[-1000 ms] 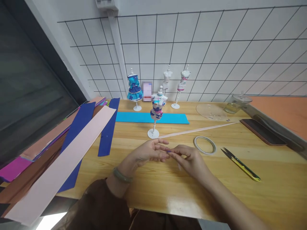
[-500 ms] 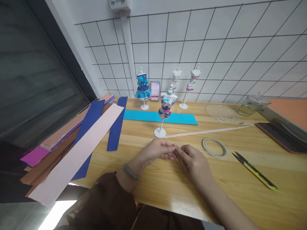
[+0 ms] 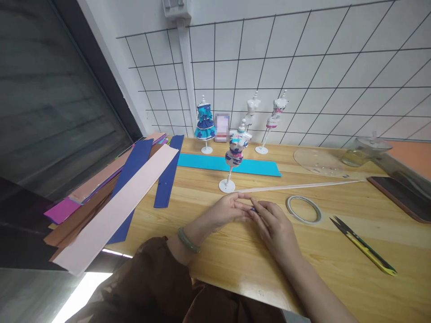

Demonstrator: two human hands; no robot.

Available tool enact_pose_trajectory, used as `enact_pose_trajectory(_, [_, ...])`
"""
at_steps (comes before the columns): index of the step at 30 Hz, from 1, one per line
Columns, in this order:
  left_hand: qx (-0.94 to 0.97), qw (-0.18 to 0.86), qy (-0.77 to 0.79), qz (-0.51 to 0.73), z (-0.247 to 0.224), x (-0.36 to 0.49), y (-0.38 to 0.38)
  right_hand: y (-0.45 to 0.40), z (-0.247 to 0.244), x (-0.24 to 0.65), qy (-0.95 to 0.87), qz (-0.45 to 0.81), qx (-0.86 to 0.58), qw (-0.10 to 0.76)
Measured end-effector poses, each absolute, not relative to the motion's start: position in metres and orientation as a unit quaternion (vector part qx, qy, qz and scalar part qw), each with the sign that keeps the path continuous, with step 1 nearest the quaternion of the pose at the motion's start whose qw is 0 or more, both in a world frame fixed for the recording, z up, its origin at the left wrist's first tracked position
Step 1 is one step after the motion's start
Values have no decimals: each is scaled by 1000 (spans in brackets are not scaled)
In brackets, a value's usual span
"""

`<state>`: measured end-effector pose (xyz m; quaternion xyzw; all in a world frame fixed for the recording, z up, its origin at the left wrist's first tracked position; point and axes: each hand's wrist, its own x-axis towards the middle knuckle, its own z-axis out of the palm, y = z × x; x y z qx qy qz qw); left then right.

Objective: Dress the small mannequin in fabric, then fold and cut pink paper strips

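Note:
My left hand (image 3: 226,212) and my right hand (image 3: 274,224) meet at the fingertips over the wooden table. A tiny dark blue piece (image 3: 253,209) shows between their pinched fingers; both hands touch it. Just behind them stands a small white mannequin (image 3: 235,150) wrapped in patterned and pink material. A narrow pale strip (image 3: 296,186) runs rightward from its base. To the right of my right hand lie a roll of tape (image 3: 304,209) and yellow-handled snips (image 3: 363,246), blades apart.
Coloured strips (image 3: 117,206) pile up at the left. A bright blue strip (image 3: 202,163) lies behind the mannequin. Farther back stand a mannequin in a blue dress (image 3: 204,121) and two white ones. A clear round plate (image 3: 318,162), a glass jar and a dark phone (image 3: 400,197) are at the right.
The view has shifted slightly, so most things appear farther right. My fingers have changed their hold, and the small blue piece now shows between them.

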<state>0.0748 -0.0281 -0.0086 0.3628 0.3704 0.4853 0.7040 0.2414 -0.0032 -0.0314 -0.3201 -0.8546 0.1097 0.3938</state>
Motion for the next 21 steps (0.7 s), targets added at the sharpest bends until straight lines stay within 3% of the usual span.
enact_pose_trajectory(7, [402, 641, 400, 518, -7, 66, -28, -1, -31, 248, -808, 166, -364, 433])
enact_pose_trajectory(12, [415, 640, 418, 493, -8, 66, -27, -2, -34, 247, -812, 185, -305, 462])
enact_pose_trajectory(21, [490, 581, 454, 466, -16, 72, -29, -2, -34, 246, -842, 210, -281, 410])
